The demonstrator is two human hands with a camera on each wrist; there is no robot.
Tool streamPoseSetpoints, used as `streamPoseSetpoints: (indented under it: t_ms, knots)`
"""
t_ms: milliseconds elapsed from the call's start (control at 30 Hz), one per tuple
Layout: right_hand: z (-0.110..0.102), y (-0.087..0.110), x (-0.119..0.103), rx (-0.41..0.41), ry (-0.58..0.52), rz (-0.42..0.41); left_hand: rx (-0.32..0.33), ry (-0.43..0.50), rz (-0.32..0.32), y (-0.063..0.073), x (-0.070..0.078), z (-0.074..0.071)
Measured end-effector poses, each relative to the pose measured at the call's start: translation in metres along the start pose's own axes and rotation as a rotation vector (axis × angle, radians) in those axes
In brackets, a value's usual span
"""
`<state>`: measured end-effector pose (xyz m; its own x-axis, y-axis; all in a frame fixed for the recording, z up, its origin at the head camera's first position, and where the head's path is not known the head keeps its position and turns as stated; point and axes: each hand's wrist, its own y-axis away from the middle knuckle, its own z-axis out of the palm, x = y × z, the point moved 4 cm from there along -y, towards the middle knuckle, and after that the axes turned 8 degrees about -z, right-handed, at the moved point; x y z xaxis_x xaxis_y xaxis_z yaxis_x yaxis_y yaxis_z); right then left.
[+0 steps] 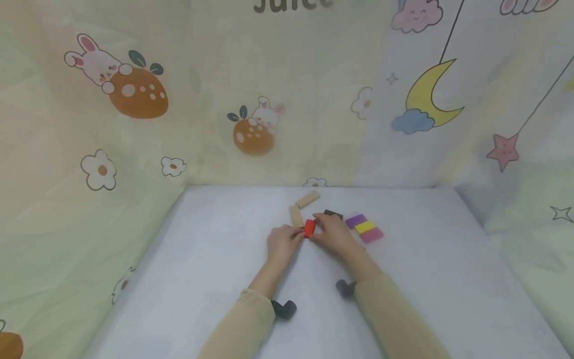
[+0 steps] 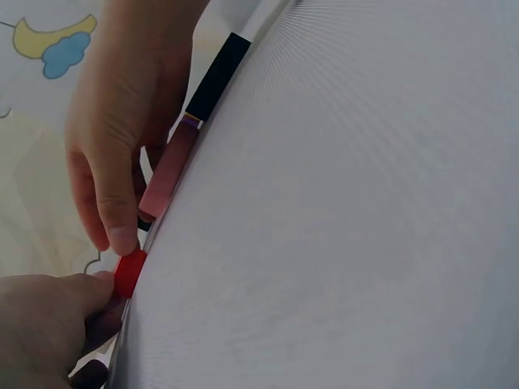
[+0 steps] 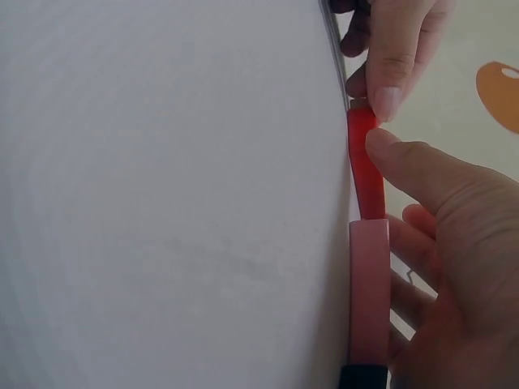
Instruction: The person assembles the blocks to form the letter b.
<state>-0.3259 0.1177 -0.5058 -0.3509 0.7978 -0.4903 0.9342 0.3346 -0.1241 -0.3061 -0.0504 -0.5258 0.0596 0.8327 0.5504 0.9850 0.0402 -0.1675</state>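
A small red block (image 1: 309, 228) stands on the white table between both hands. My left hand (image 1: 283, 244) pinches its left side, with the thumb right at the block's end in the left wrist view. From the other side my right hand (image 1: 335, 233) grips it, forefinger at the far corner and thumb at the near one; in the right wrist view that thumb lies on the red face. One plain wooden block (image 1: 296, 216) lies right behind the red block, and a second wooden block (image 1: 308, 199) continues from it at an angle.
Partly behind the right hand lies a black block (image 1: 334, 214). Right of it, purple (image 1: 356, 221), yellow (image 1: 365, 227) and pink (image 1: 372, 235) blocks lie side by side. The right wrist view shows a pink block (image 3: 370, 292) close to the right fingers. A patterned cloth (image 1: 287, 75) hangs behind the table.
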Motion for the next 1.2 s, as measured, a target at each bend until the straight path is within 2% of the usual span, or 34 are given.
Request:
streamPoseSetpoints:
  t_ms: [167,300,367,567,733,867,1000,1200]
  knots:
    - [0.001,0.002,-0.003,-0.005,0.009,-0.001,-0.015,0.032,0.002,0.002,-0.002,-0.001]
    - [0.003,0.003,-0.003,-0.020,-0.013,0.000,-0.028,0.062,0.054,0.003,-0.006,-0.004]
    - [0.003,0.005,-0.004,-0.026,-0.029,-0.020,-0.061,0.083,0.074,0.004,-0.008,-0.006]
    - [0.000,0.022,-0.017,-0.061,-0.052,-0.069,-0.245,0.140,0.115,0.007,-0.020,-0.011]
    - [-0.004,0.045,-0.031,-0.092,-0.031,-0.101,-0.376,0.062,0.231,0.017,-0.026,-0.016]
    - [-0.007,0.061,-0.041,-0.111,-0.055,-0.132,-0.458,0.021,0.271,0.031,-0.029,-0.023]
    - [-0.006,0.073,-0.044,-0.124,-0.090,-0.128,-0.471,0.019,0.293,0.040,-0.032,-0.028]
    - [0.004,0.079,-0.036,-0.132,-0.149,-0.118,-0.433,-0.012,0.361,0.044,-0.034,-0.026]
